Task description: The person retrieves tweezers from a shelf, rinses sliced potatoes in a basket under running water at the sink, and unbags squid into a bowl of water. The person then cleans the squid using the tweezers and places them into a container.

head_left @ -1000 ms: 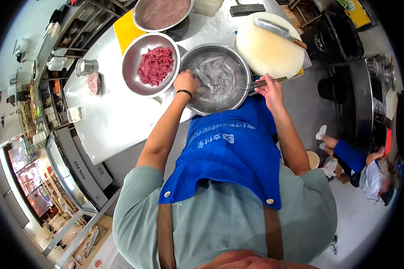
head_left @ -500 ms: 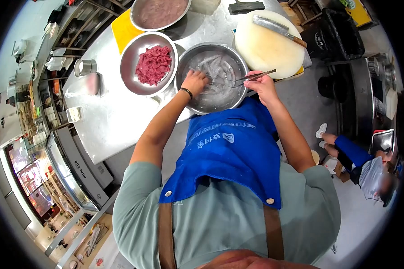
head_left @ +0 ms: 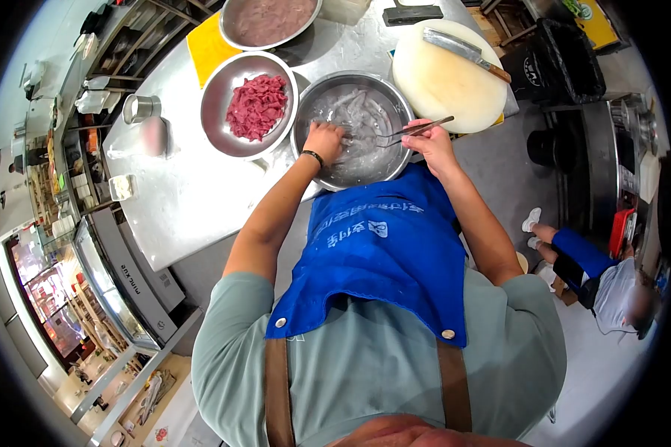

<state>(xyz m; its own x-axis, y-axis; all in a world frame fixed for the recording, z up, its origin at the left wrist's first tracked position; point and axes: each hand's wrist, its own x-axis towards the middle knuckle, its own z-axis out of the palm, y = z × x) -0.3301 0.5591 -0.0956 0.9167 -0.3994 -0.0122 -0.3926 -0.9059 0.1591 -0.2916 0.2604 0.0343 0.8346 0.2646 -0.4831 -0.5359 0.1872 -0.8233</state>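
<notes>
A steel bowl (head_left: pixel 343 179) at the table's near edge holds pale, translucent strips (head_left: pixel 358 112) in liquid. My left hand (head_left: pixel 326 143) is inside its left part, fingers curled down at the strips; whether they pinch anything is too small to tell. At the bowl's right rim, my right hand (head_left: pixel 431 143) grips metal tweezers (head_left: pixel 427 127), whose tips point left over the bowl. Left of it stands another steel bowl (head_left: pixel 215 112) with red meat pieces (head_left: pixel 256 108).
A round white cutting board (head_left: pixel 440 86) bears a cleaver (head_left: pixel 458 49) at the right. Behind are a bowl of brownish liquid (head_left: pixel 268 18) and a yellow cloth (head_left: pixel 206 48). A metal cup (head_left: pixel 138 109) stands left. Another person (head_left: pixel 611 283) is at far right.
My left hand has moved from the bowl's left rim further inside. My right hand has shifted slightly up and left, bringing the tweezers over the bowl. The other person has shifted at far right.
</notes>
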